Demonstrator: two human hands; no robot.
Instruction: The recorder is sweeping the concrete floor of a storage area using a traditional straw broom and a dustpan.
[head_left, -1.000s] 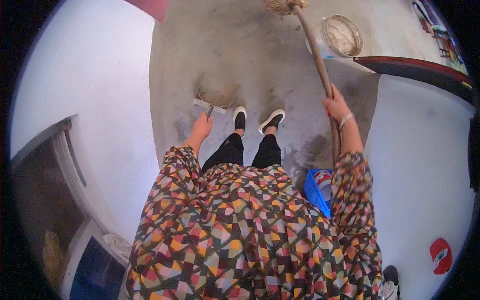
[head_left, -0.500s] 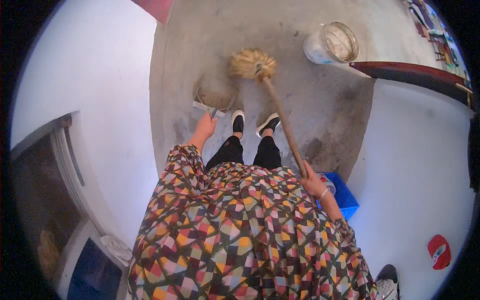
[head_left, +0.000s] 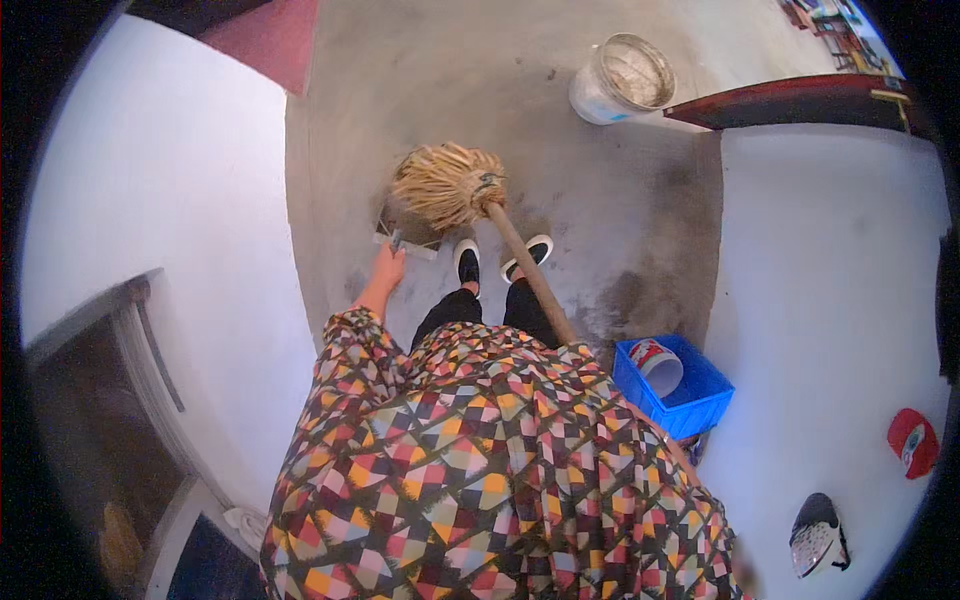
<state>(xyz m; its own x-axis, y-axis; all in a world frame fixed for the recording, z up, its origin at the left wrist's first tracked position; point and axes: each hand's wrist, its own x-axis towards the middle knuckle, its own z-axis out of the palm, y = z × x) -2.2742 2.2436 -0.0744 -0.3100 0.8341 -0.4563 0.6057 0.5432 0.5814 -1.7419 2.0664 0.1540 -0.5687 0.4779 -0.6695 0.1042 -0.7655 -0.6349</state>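
Observation:
My left hand (head_left: 388, 264) is closed around the short handle of a dustpan (head_left: 412, 230) on the floor, just left of my feet. Above the pan, a broom (head_left: 440, 185) with a thick tan bristle head covers its far part. Its wooden stick slants down to the right, past my shoes, and disappears behind my patterned top. My right hand is hidden there, with only a sliver of forearm showing beside the blue crate. Whether the bristles touch the pan, I cannot tell.
A white bucket (head_left: 637, 75) with a dirty inside stands at the far right, near a dark red door edge (head_left: 780, 100). Close on my right is a blue crate (head_left: 690, 415) holding a white-and-red tub (head_left: 660, 370). White walls (head_left: 200, 200) flank the grey concrete floor (head_left: 620, 210).
The broom head has swung left and closer to me, over the dustpan. My right hand has passed out of sight behind my top, uncovering more of the blue crate.

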